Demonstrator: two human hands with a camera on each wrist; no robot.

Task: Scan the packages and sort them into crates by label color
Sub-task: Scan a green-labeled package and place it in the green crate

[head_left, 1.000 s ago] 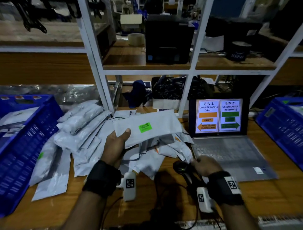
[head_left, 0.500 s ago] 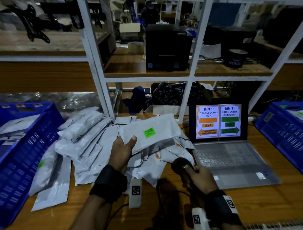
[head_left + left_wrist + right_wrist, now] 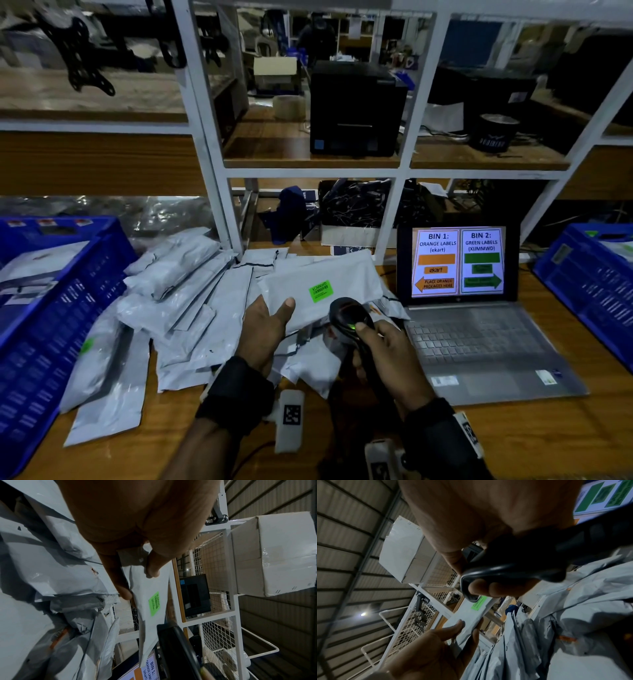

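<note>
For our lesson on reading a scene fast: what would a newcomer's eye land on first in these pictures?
The bright green label on the grey package, held up in the left hand at centre. Beside it, the black scanner in the right hand points at that label. To the right glows the laptop screen, showing orange for bin 1 and green for bin 2.

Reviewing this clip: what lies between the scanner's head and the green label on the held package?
Nothing: in the head view only bare grey package surface separates the scanner from the green label.

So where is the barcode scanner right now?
Head view, centre: the barcode scanner is in the right hand, just right of the green label.
</note>
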